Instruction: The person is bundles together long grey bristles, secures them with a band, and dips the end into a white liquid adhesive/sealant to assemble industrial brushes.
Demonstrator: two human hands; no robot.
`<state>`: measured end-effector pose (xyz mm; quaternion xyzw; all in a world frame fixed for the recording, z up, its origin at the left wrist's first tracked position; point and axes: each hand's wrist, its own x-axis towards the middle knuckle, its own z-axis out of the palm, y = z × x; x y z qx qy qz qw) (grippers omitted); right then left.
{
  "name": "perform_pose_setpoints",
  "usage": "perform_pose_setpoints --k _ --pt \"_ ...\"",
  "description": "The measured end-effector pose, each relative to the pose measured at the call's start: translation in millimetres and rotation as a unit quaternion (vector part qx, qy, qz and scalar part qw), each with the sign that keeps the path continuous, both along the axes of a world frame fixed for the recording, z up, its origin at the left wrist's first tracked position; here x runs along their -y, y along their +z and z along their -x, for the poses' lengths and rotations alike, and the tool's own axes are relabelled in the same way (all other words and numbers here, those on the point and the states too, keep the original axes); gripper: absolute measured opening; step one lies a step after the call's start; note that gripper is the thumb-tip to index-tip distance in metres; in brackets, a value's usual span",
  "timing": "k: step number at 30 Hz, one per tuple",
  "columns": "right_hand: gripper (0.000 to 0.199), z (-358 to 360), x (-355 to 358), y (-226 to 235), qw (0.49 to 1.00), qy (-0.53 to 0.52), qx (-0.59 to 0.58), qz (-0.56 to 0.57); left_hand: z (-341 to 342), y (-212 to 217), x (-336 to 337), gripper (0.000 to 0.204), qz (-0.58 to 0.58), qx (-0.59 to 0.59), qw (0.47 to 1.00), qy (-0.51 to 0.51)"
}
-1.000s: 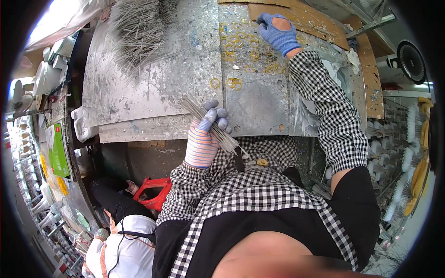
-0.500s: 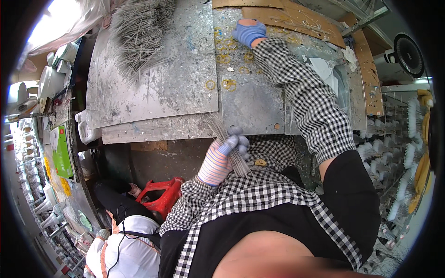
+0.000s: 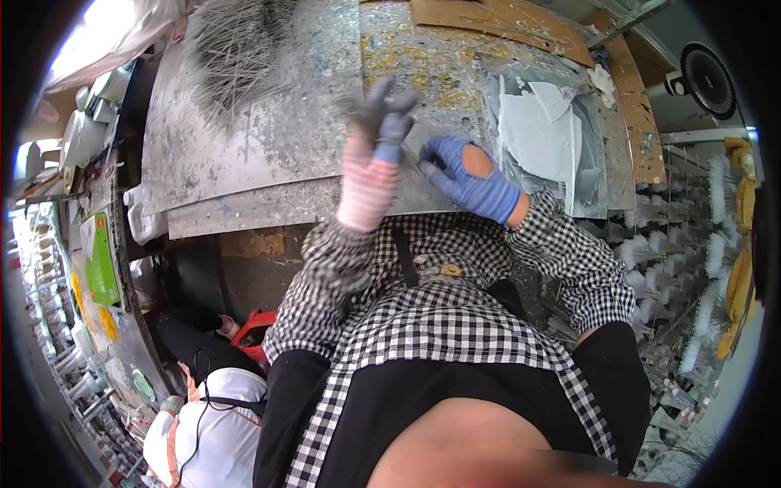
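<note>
Both gloved hands meet low over the middle of the worktop (image 3: 268, 154), near its front edge. Blurred, the left hand (image 3: 374, 154), in a pink-striped glove with grey fingers, is curled around a bundle of thin grey wires (image 3: 414, 145), which pokes out on either side of it. Just beside it, the right hand (image 3: 472, 175), in a blue glove with a round opening on the back, bends its fingers toward the bundle's near end; whether they pinch any wires, I cannot tell.

A large pile of grey wires (image 3: 236, 61) lies at the worktop's far left. Yellow ring marks (image 3: 455, 98) dot the surface beyond the right hand, and white sheet pieces (image 3: 533, 134) lie to the right. Brown cardboard (image 3: 504, 23) lines the far edge. At lower left, a co-worker in white (image 3: 215, 435) sits near a red stool (image 3: 255, 335).
</note>
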<state>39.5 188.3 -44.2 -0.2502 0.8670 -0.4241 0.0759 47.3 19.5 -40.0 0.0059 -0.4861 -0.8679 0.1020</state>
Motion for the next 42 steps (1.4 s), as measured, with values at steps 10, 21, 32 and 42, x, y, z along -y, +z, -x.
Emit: perform_pose_setpoints --k 10,21,32,42 --pt "0.028 -1.8 26.1 91.1 0.948 0.065 -0.306 0.061 -27.2 -68.0 -20.7 0.042 0.379 -0.160 0.908 -0.079" --pt "0.034 50.1 80.5 79.4 0.980 0.146 -0.085 0.107 -19.7 -21.2 91.8 0.051 0.497 -0.099 0.860 0.063" --pt "0.029 215.3 218.5 5.3 0.901 0.147 -0.397 -0.095 106.2 -52.9 205.0 0.048 0.894 0.007 0.446 0.039" --pt "0.023 321.7 306.1 6.3 0.833 0.237 -0.423 -0.266 190.5 -43.3 249.9 0.091 0.907 0.012 0.413 0.078"
